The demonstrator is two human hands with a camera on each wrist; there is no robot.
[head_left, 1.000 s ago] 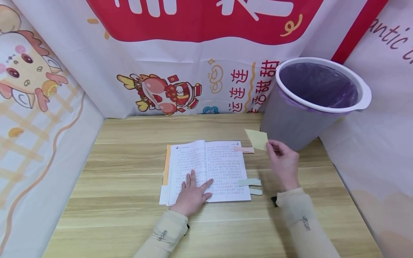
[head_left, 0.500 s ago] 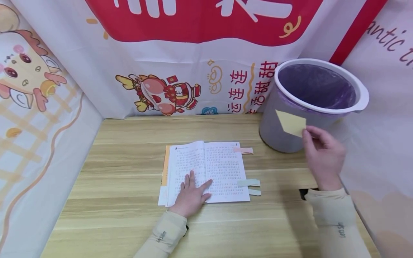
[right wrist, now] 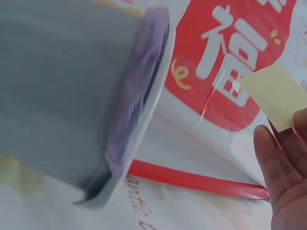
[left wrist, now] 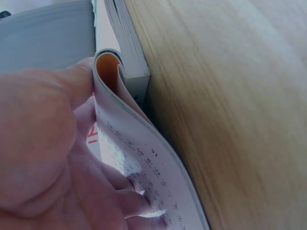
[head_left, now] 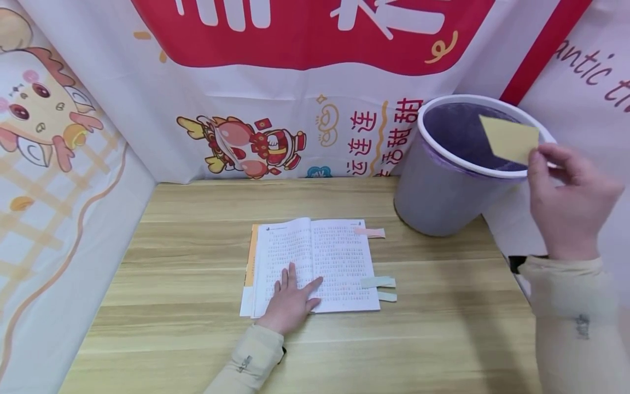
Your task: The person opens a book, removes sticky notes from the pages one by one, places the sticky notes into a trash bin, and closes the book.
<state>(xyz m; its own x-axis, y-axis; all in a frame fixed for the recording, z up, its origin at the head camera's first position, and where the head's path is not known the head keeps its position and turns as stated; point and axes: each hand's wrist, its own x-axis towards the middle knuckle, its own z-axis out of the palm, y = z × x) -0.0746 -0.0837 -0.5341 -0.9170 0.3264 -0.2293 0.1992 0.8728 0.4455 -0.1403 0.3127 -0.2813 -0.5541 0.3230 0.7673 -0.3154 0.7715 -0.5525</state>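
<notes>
An open book lies on the wooden table, its pages full of printed text. Across it my left hand rests with spread fingers; the left wrist view shows these fingers on a curved page. Up at the right, my right hand pinches a yellow paper slip by one corner between thumb and fingers. In the head view the slip appears over the mouth of a grey trash bin lined with a purple bag. The right wrist view has the slip beside the bin's rim.
From the book's right edge stick out a pink paper tab and pale green tabs. An orange strip shows at its left edge. Printed cloth hangs behind the table and at both sides.
My right hand has carried the yellow slip from beside the book rightward and upward to the bin's mouth. The left hand has stayed on the book.
</notes>
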